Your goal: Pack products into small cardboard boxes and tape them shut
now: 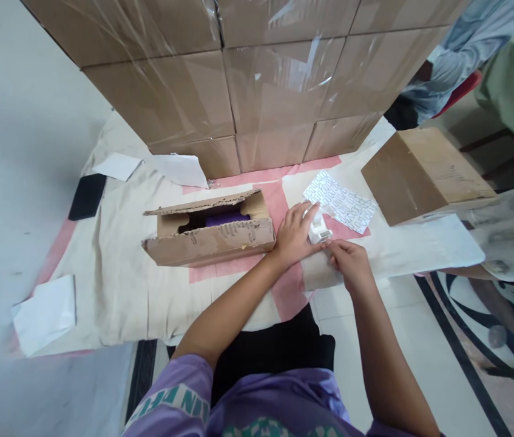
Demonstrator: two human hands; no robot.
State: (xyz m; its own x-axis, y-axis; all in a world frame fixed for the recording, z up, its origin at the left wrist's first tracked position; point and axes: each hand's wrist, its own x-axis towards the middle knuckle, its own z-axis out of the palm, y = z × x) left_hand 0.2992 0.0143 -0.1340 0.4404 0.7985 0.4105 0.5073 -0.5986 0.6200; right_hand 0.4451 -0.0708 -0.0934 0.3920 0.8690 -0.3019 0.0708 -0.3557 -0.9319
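My left hand [294, 233] is wrapped round a small white tape dispenser [319, 230] standing on the cloth-covered table. At the dispenser's front edge, the fingers of my right hand [348, 258] are pinched together; what they hold looks like the end of clear tape, too thin to see well. Just left of my left hand lies a long, narrow cardboard box [211, 246] with its top flaps up. Inside it a purple item [227, 218] shows in part. A white sheet with a blue pattern [341, 200] lies beyond the dispenser.
Stacked cardboard boxes [279, 85] wrapped in clear film rise along the back. Another carton [425, 176] stands at the right. White papers [50, 312] and a black flat item [87, 197] lie at the left. A person's sleeve [461, 54] shows at the upper right.
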